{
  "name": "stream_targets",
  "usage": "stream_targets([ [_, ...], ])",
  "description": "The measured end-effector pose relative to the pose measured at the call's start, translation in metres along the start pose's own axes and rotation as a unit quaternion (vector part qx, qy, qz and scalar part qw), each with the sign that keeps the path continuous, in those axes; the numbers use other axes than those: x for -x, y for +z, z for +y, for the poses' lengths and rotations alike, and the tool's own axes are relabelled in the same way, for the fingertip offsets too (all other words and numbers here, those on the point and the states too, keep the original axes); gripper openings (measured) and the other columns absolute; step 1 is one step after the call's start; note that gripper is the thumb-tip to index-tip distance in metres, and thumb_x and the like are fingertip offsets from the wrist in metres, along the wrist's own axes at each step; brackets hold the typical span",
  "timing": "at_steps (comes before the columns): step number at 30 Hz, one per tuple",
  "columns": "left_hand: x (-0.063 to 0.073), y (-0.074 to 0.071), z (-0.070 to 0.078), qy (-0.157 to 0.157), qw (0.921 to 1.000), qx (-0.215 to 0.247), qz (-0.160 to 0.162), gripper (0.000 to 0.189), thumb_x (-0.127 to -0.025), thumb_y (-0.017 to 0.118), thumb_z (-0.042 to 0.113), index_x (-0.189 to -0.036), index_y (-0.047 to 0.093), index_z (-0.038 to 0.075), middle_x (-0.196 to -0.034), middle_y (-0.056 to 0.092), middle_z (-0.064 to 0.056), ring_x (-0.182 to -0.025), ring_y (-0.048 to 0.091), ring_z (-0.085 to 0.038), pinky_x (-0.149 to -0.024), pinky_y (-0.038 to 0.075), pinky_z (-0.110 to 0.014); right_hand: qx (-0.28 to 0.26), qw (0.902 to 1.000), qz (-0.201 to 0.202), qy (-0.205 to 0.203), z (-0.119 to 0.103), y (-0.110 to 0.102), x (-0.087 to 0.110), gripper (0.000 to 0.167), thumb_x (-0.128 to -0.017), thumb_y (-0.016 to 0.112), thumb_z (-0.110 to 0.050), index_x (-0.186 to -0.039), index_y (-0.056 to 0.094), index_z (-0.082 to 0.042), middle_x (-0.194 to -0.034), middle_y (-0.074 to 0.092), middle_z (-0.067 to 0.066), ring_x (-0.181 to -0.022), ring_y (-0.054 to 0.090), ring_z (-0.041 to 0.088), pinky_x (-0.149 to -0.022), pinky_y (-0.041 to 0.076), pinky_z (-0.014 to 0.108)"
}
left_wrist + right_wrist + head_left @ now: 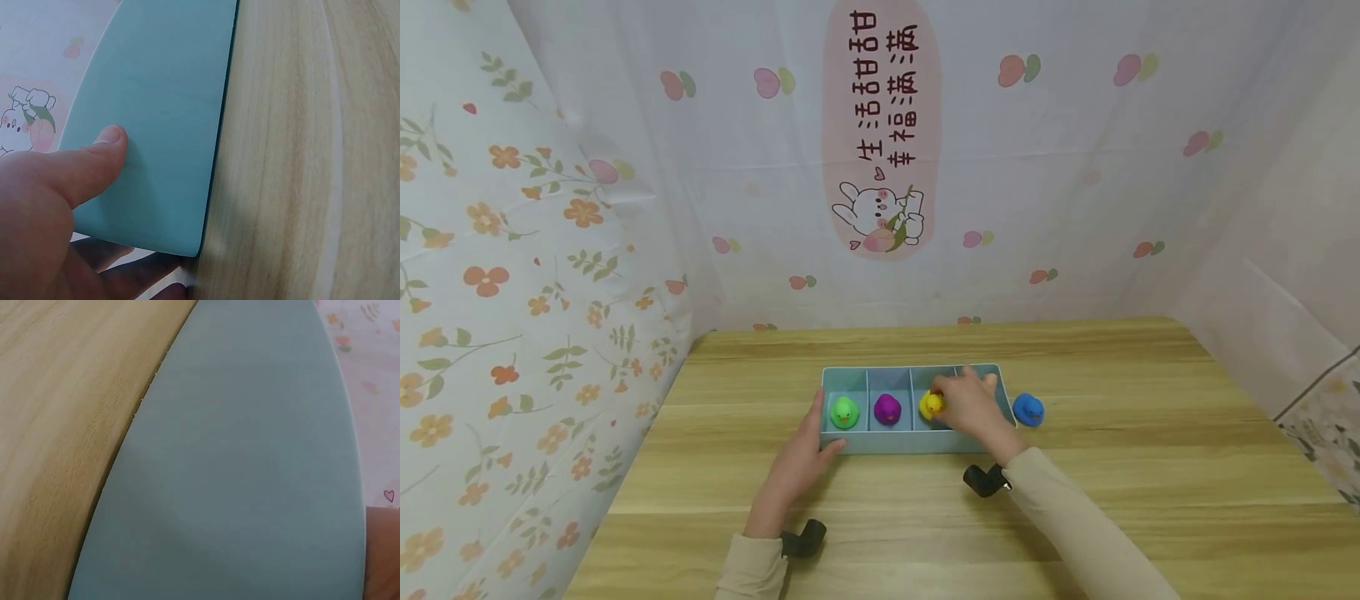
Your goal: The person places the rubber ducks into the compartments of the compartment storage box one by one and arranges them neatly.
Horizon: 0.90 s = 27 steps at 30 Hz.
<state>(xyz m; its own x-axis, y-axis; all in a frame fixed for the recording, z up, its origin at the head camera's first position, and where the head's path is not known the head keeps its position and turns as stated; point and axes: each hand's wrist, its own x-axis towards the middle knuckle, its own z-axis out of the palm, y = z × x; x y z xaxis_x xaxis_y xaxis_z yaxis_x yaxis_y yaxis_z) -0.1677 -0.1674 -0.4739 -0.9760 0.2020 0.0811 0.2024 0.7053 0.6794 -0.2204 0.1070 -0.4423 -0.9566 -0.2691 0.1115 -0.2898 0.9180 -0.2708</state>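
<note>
A pale blue box [891,443] with four compartments in a row stands on the wooden table. My left hand [796,460] holds its left end, the thumb [107,150] against the front wall and the other fingers round the corner. Inside the third compartment from the left, a yellow toy duck [931,407] is pinched by the fingertips of my right hand [973,404]. A green toy duck [844,413] sits in the leftmost compartment and a purple one [887,409] in the second. In the right wrist view the box wall [237,462] hides the fingers.
A blue toy duck [1028,410] lies on the table [910,517] just off the box's right end. Behind the table hangs a printed curtain [737,167], and a floral one [535,292] hangs on the left. Black wrist cameras [805,538] stick out beside both wrists.
</note>
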Motion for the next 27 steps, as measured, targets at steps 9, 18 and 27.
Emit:
stream_targets([
  [9, -0.001, 0.001, -0.001, -0.013, 0.9999, 0.009, -0.005, 0.087, -0.092, 0.064, 0.024, -0.154, 0.006, 0.004, -0.155, 0.022, -0.023, -0.139, 0.03, -0.039, -0.113, 0.027, -0.051, 0.01, 0.9989, -0.045, 0.012, -0.004, -0.002, -0.003, 0.033, -0.067, 0.087, -0.024, -0.094, 0.07, -0.016, -0.082, 0.068, -0.003, -0.082, 0.038, 0.022, -0.067, 0.02, 0.04],
  [18, 0.0, 0.001, -0.001, -0.01, 0.9999, 0.012, -0.007, 0.088, -0.091, 0.064, 0.024, -0.153, 0.006, 0.004, -0.155, 0.022, -0.024, -0.139, 0.03, -0.039, -0.113, 0.027, -0.052, 0.021, 0.9978, -0.063, 0.012, -0.006, -0.006, 0.0, 0.032, -0.069, 0.086, -0.026, -0.095, 0.07, -0.018, -0.082, 0.068, -0.003, -0.083, 0.037, 0.023, -0.065, 0.018, 0.039],
  [27, 0.0, 0.002, -0.002, -0.006, 0.9999, 0.008, -0.005, 0.087, -0.092, 0.064, 0.024, -0.153, 0.006, 0.004, -0.154, 0.023, -0.026, -0.138, 0.031, -0.041, -0.112, 0.028, -0.054, -0.024, 0.9987, -0.043, 0.016, -0.005, -0.012, 0.006, 0.047, -0.07, 0.085, -0.029, -0.113, 0.069, -0.019, -0.106, 0.072, -0.002, -0.088, 0.042, 0.022, -0.067, 0.018, 0.04],
])
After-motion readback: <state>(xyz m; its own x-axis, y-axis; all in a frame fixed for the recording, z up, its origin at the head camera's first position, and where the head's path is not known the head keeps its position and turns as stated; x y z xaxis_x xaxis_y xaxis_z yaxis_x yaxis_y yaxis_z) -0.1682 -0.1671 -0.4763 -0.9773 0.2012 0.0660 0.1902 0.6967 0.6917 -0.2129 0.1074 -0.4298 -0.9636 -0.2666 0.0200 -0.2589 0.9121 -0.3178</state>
